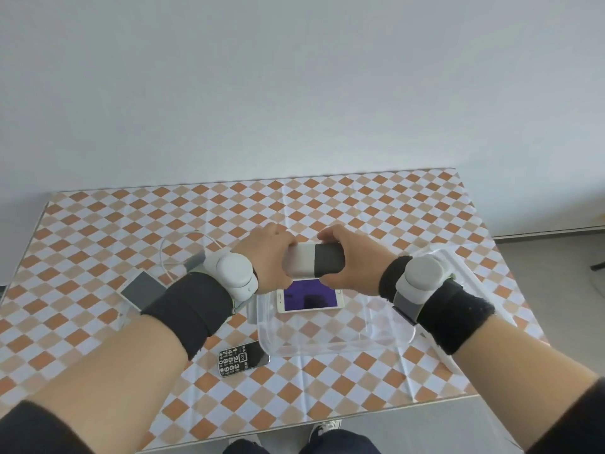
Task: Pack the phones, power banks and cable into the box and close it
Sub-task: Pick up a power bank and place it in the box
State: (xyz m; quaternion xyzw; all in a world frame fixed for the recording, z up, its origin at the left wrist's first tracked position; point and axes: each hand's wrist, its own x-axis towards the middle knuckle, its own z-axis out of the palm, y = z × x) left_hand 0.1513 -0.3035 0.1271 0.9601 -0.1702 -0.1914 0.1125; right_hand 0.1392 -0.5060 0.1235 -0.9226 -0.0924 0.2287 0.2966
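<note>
So both hands, left hand [268,253] and right hand [348,257], grip the power bank [312,264]; I'd lower it flat beside the phone [309,299] in the box [327,345]

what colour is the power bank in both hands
Two-tone: the power bank is white on its left half and dark grey on its right, seen clearly in the head view.

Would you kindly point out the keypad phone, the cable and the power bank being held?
keypad phone [244,358]: head view, its keypad.
cable [163,253]: head view, its white loop.
power bank [312,259]: head view, its middle.
</note>
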